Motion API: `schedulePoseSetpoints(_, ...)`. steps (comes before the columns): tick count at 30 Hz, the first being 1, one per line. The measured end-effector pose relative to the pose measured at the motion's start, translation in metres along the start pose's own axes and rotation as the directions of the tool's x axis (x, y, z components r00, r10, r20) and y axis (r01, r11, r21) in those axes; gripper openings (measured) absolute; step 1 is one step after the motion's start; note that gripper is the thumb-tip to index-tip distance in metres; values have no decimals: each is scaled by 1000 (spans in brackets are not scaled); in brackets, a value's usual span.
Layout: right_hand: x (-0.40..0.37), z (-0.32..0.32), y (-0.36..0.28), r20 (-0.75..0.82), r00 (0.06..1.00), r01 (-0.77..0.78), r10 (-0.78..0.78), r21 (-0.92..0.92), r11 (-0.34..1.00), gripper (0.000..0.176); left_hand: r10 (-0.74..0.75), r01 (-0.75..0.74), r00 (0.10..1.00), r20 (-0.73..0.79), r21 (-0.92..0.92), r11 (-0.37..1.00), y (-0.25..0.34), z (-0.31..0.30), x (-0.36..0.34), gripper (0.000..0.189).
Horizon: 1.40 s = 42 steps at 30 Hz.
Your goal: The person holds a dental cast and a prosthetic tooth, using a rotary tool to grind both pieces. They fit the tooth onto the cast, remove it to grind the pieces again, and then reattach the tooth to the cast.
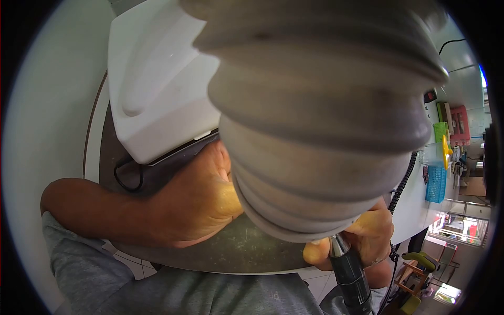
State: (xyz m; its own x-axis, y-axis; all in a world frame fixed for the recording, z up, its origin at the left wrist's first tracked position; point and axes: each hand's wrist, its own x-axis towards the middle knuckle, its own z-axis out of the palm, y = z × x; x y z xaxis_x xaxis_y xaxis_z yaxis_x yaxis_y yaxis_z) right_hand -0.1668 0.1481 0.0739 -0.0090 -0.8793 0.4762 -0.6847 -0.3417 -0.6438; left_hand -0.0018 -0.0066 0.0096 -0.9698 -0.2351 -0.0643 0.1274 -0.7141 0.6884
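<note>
A large ribbed beige hose (320,105) fills the middle of the head view and covers the area between my hands. To its left, my left hand (212,202) rests near the dark worktop (247,247), its fingers hidden behind the hose. My right hand (370,233) is at the lower right of the hose, wrapped round a black handpiece with a silver metal tip (350,275). The tip end of the handpiece disappears behind the hose rim. Whatever lies between the hands is hidden.
A white machine housing (163,79) stands at the upper left, with a black cable (128,184) beside it. A coiled black cord (404,184) runs at the right. Farther right are a blue basket (436,185), a red tray (460,126) and a chair (415,281).
</note>
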Motion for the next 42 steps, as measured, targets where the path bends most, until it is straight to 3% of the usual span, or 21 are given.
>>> schedulePoseSetpoints(6,0,-1,0,27,1000,-2,1,43,999,35,-64,86,981,-185,112,990,17,19,-8,45)
schedulePoseSetpoints(9,1,-2,-1,21,1000,-8,7,49,999,36,-40,52,988,-148,79,996,16,22,-4,47)
schedulePoseSetpoints(11,1,-2,-1,38,999,-10,9,50,999,36,59,-60,994,-90,-9,998,-1,14,-1,47)
schedulePoseSetpoints(15,0,-3,-2,47,999,-28,27,24,999,35,116,-117,993,30,28,993,-3,5,-1,48)
schedulePoseSetpoints(17,-1,-1,0,37,999,-19,17,60,998,35,-57,59,991,-124,16,998,23,26,-4,48)
schedulePoseSetpoints(21,0,-2,-1,38,999,-12,11,27,1000,34,38,-34,995,-91,45,998,10,16,1,49)
schedulePoseSetpoints(23,-4,-1,3,39,999,-3,1,52,999,32,-200,243,951,-236,172,955,20,11,-11,46)
schedulePoseSetpoints(24,-6,2,5,39,999,-4,2,52,999,32,-200,244,951,-235,172,955,10,4,-10,46)
schedulePoseSetpoints(26,-11,11,7,-126,992,4,15,143,990,31,-138,153,984,-117,135,979,-11,-8,-2,42)
schedulePoseSetpoints(30,-8,16,11,-251,963,123,-100,79,989,32,-26,43,992,-125,138,989,15,13,-9,39)
schedulePoseSetpoints(32,-2,-1,0,24,1000,-4,4,12,1000,32,-46,87,983,-179,229,969,13,14,-10,42)
schedulePoseSetpoints(36,2,-3,-1,41,999,2,-2,-3,1000,32,-39,88,979,-200,243,966,20,25,-5,42)
schedulePoseSetpoints(38,2,-2,-2,25,1000,-5,5,-6,1000,33,-148,219,931,-335,186,958,34,42,5,45)
schedulePoseSetpoints(42,1,-2,-1,30,1000,-3,3,1,1000,33,-46,88,976,-215,192,978,7,12,-7,48)
